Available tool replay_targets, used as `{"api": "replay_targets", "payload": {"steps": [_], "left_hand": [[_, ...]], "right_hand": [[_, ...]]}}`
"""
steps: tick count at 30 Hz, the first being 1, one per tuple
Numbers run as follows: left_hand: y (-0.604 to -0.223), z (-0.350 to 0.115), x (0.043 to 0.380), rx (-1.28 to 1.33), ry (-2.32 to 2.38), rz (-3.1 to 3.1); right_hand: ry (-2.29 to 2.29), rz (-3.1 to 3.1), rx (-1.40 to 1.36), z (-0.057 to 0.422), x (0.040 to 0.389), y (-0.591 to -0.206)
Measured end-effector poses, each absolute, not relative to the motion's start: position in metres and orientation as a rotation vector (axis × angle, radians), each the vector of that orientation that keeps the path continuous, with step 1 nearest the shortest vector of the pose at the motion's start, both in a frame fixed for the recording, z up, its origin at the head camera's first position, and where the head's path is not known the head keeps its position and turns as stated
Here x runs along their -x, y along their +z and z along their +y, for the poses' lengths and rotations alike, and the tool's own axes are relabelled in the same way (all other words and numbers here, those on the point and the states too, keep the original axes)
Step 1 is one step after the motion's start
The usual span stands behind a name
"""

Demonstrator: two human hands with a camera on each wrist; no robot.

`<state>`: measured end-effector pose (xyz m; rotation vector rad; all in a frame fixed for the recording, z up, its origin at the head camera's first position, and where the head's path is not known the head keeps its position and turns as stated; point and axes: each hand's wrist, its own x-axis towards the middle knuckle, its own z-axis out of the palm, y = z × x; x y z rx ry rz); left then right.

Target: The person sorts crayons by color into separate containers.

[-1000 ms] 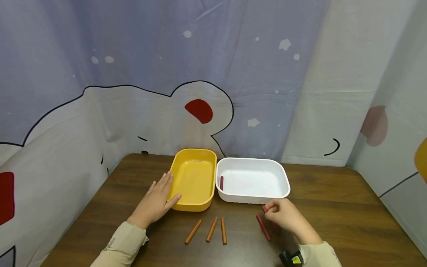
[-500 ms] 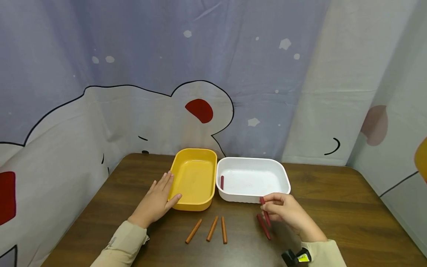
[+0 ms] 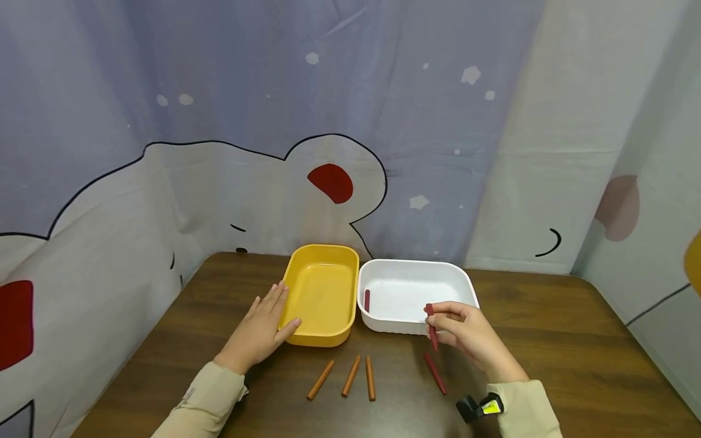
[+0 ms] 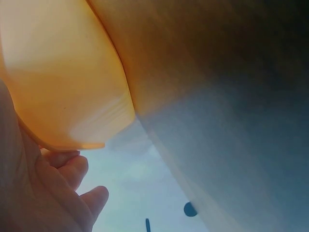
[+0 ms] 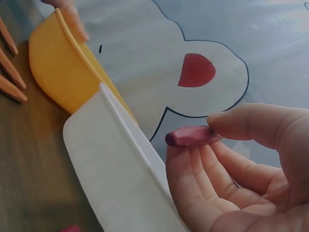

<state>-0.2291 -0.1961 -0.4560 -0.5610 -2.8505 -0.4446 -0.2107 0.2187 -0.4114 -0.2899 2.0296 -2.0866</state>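
My right hand (image 3: 472, 338) pinches a dark red crayon (image 3: 431, 327) between thumb and fingers, above the front rim of the white tray (image 3: 421, 285). The right wrist view shows this crayon (image 5: 189, 137) with its tapered end pointing left. One dark red crayon (image 3: 367, 301) lies inside the white tray at its left end. Another red crayon (image 3: 435, 373) is on the table below the right hand. With straight, spread fingers, my left hand (image 3: 257, 331) rests against the left rim of the yellow tray (image 3: 320, 295).
Three orange-brown crayons, a left one (image 3: 320, 380), a middle one (image 3: 351, 376) and a right one (image 3: 370, 378), lie apart on the wooden table (image 3: 263, 407) in front of the trays. A printed curtain (image 3: 246, 194) hangs behind the table.
My right hand has picked a red crayon up off the table and raised it to the white tray's front rim. The left hand has stayed at the yellow tray.
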Motion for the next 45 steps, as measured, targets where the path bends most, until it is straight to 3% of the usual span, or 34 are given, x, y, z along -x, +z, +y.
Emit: {"api": "replay_targets", "payload": {"steps": [15,29,45], "left_hand": [[-0.454,-0.195,0.227,0.571,-0.470,-2.842],[-0.454,-0.195,0.227,0.567,-0.457,-2.850],[-0.454,-0.195,0.227,0.568,-0.460,-2.850]], "right_hand": [[-2.050,2.229,0.152,0.189,0.251,-0.397],[-1.813,2.401,0.026,0.166,0.293,-0.420],[-1.481,2.648,-0.130,0.156,0.308,-0.437]]}}
